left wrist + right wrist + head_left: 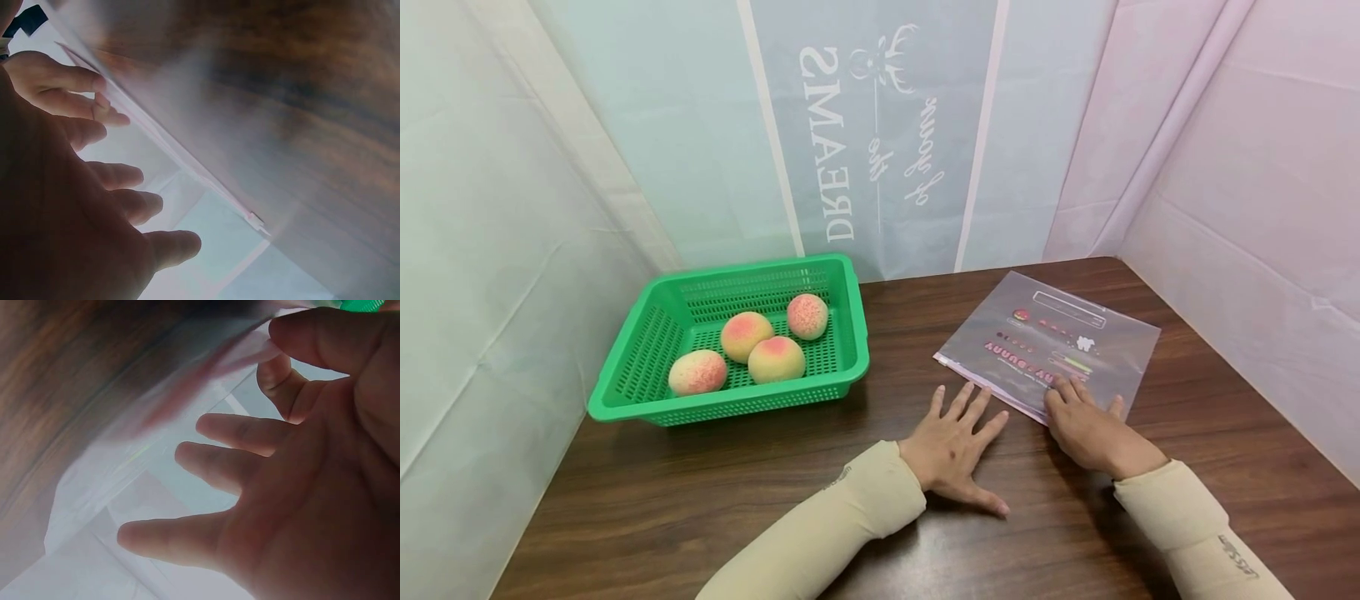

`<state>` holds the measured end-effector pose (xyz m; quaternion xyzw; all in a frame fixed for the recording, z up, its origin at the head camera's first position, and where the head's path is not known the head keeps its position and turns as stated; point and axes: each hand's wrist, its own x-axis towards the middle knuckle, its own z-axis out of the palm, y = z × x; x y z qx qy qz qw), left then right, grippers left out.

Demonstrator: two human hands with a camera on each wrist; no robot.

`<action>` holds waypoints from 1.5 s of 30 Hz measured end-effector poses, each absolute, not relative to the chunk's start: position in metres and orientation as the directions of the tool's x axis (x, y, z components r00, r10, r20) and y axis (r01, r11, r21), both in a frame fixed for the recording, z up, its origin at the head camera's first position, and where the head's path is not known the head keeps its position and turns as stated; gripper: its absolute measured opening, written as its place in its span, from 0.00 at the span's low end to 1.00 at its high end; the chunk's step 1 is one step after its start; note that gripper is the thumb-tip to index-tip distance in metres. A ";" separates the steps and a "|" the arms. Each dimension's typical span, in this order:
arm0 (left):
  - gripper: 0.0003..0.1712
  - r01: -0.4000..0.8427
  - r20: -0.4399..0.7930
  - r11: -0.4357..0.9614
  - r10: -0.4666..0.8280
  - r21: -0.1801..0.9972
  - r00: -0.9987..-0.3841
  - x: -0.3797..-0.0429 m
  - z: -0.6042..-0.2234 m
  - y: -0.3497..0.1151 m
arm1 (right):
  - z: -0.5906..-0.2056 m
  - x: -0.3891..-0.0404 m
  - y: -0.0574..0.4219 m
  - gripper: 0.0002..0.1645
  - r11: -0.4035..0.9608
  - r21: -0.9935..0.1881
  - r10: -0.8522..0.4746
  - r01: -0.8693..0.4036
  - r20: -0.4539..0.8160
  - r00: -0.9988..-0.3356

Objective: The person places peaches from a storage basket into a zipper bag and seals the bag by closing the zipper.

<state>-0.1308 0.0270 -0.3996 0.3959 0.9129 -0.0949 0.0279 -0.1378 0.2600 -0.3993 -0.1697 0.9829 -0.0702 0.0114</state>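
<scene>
Zip bag: clear-ish slider bag (1037,335) laid on R part of worktop (760,475), set at an angle, zip edge (992,390) turned to the person; bag looks flat, no contents seen
Bag print: upside-down pink lettering incl. "BUNNY", plus small coloured pics & a white outlined box nr far edge
Slider: white slider (255,220) seen at one end of zip edge, i.e. bag's L corner
R hand: R hand (1086,425) placed at near R part of bag; zip edge pinched btwn thumb & curled index, other fingers held apart, fairly straight
L hand: L hand (953,450) spread wide, nothing held; fingertips pointed at zip edge & just beside it, thumb stretched out toward R hand's side; contact w/ bag or worktop can't be told
Basket: green perforated basket (856,333) stood upright on worktop, far L, well apart from bag
Fruit: 4 peach-like fruits held in basket – one speckled (697,372) at near L, one yellow-pink (777,360) at near middle, one similar (747,336) just behind it, one speckled (807,317) at far R
Sleeves: both forearms covered by beige sleeves (820,533), small dark lettering on each
Backdrop: worktop enclosed by pale cloth; flipped white lettering (827,142) ("DREAMS" etc.) & antler motif printed on the back panel
</scene>
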 end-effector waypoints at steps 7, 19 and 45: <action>0.66 0.725 -0.141 0.674 0.711 -0.144 -0.689 -0.132 -0.399 0.029 | -0.403 -0.138 0.262 0.04 0.934 -0.140 -0.328 -0.330 0.033 -0.944; 0.66 0.706 -0.194 0.698 0.681 -0.117 -0.706 -0.134 -0.401 0.032 | -0.406 -0.137 0.262 0.05 0.933 -0.156 -0.317 -0.324 0.071 -0.946; 0.66 0.674 -0.305 0.728 0.618 -0.127 -0.724 -0.143 -0.389 0.052 | -0.401 -0.132 0.261 0.05 0.929 -0.123 -0.329 -0.348 0.152 -0.932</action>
